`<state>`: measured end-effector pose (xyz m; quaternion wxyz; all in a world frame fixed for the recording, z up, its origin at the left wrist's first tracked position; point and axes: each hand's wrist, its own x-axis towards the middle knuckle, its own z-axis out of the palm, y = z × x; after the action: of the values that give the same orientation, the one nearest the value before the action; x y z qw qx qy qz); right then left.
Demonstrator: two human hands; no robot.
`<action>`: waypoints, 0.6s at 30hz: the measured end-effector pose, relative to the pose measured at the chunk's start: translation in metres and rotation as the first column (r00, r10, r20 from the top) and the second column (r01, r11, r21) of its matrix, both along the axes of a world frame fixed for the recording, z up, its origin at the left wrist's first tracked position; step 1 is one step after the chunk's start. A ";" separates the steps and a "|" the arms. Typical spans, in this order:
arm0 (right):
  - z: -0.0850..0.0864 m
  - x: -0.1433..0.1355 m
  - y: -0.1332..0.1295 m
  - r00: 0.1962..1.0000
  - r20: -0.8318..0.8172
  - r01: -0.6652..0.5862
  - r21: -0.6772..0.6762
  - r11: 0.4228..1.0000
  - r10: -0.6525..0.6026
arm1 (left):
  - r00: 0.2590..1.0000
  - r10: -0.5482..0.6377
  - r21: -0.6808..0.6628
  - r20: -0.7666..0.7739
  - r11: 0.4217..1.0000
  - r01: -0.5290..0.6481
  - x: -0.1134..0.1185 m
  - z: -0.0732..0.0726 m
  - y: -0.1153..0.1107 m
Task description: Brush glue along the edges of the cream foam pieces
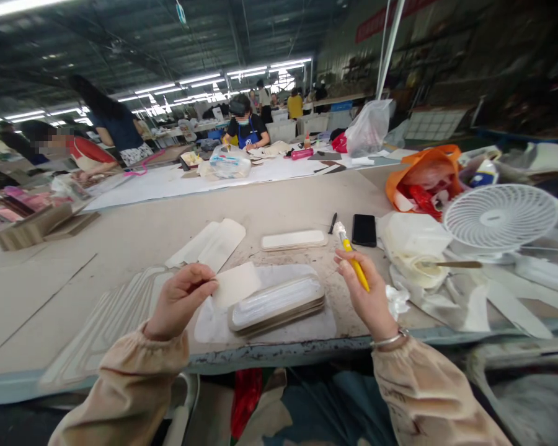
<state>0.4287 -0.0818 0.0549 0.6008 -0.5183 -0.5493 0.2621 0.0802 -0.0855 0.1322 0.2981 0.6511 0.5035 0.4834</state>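
My left hand (183, 300) pinches a flat cream card-like piece (237, 285) by its left end, over the near-left part of a stack of long rounded strips (279, 300). The top strip looks coated in white, and the stack lies on a whitish sheet (325, 325). To the right of the stack, my right hand (365, 288) is closed around a yellow-handled brush (356, 266), its white-covered tip pointing away from me. Beyond the stack sits a smaller pile of pale rounded strips (294, 240).
Cream panels (221, 243) and overlapping strips (116, 310) lie left. On the right are a black phone (364, 230), a dark pen (333, 223), a glue-smeared container (428, 269) with a stick, a white fan (502, 217) and an orange bag (400, 186). Co-workers sit beyond.
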 end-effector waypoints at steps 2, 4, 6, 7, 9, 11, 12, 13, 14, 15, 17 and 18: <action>-0.007 -0.005 0.001 0.996 -0.067 -0.070 -0.045 0.997 0.067 | 0.997 -0.056 -0.022 0.056 0.998 0.057 0.011 -0.003 -0.003; -0.012 -0.010 0.001 0.980 -0.155 -0.139 -0.100 0.985 0.123 | 0.987 -0.110 -0.059 0.117 0.991 0.118 0.018 -0.008 -0.005; -0.015 -0.015 0.000 0.966 -0.209 -0.186 -0.151 0.971 0.153 | 0.974 -0.154 -0.099 0.168 0.980 0.173 0.022 -0.012 -0.007; -0.015 -0.018 0.000 0.960 -0.229 -0.201 -0.165 0.966 0.161 | 0.969 -0.165 -0.112 0.187 0.976 0.188 0.023 -0.012 -0.008; -0.016 -0.023 -0.001 0.950 -0.265 -0.220 -0.181 0.959 0.168 | 0.965 -0.166 -0.130 0.202 0.972 0.194 0.026 -0.011 -0.009; -0.017 -0.027 -0.001 0.933 -0.308 -0.253 -0.192 0.948 0.187 | 0.970 -0.162 -0.146 0.180 0.971 0.189 0.029 -0.008 -0.008; -0.018 -0.028 0.000 0.922 -0.331 -0.276 -0.196 0.941 0.202 | 0.975 -0.159 -0.155 0.157 0.971 0.183 0.030 -0.007 -0.007; -0.018 -0.028 0.001 0.911 -0.352 -0.297 -0.196 0.935 0.216 | 0.980 -0.154 -0.169 0.129 0.970 0.174 0.030 -0.007 -0.005; -0.019 -0.027 0.002 0.904 -0.363 -0.309 -0.186 0.933 0.227 | 0.984 -0.148 -0.190 0.095 0.968 0.163 0.030 -0.008 -0.003; -0.020 -0.026 0.004 0.906 -0.358 -0.302 -0.165 0.939 0.228 | 0.989 -0.136 -0.216 0.056 0.965 0.145 0.030 -0.011 -0.001; -0.021 -0.023 0.007 0.936 -0.294 -0.230 -0.102 0.968 0.192 | 0.995 -0.088 -0.268 -0.037 0.961 0.075 0.027 -0.021 0.001; -0.021 -0.022 0.009 0.958 -0.240 -0.178 -0.073 0.981 0.156 | 0.994 -0.063 -0.290 -0.088 0.956 0.035 0.024 -0.028 0.002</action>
<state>0.4072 -0.0728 0.0334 0.6117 -0.4635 -0.5039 0.3964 0.1044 -0.0837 0.1038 0.3770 0.6356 0.5659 0.3655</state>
